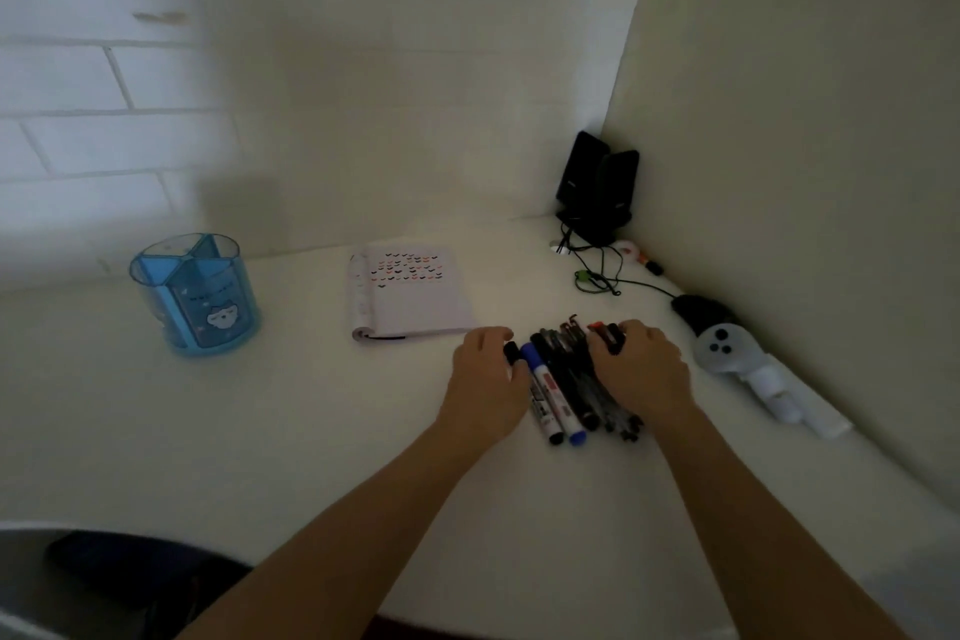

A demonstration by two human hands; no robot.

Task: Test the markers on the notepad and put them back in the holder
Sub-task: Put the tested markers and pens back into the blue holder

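Observation:
A bundle of several markers and pens [566, 379] lies on the white desk, among them a blue-capped marker [535, 359] and black ones. My left hand [488, 379] presses against the bundle's left side, its fingers curled over a black cap. My right hand [641, 369] covers the bundle's right side, fingers curled over the pens there. The open notepad [415, 296], with rows of small black and red test marks, lies just beyond the pile. The blue see-through holder [195, 294], split into compartments, stands far left with nothing showing in it.
Two black speakers [597, 187] stand in the back corner with cables [597, 270] trailing over the desk. A black mouse [698, 312] and a white controller [727, 353] lie along the right wall. A dark chair [130, 582] shows at the lower left.

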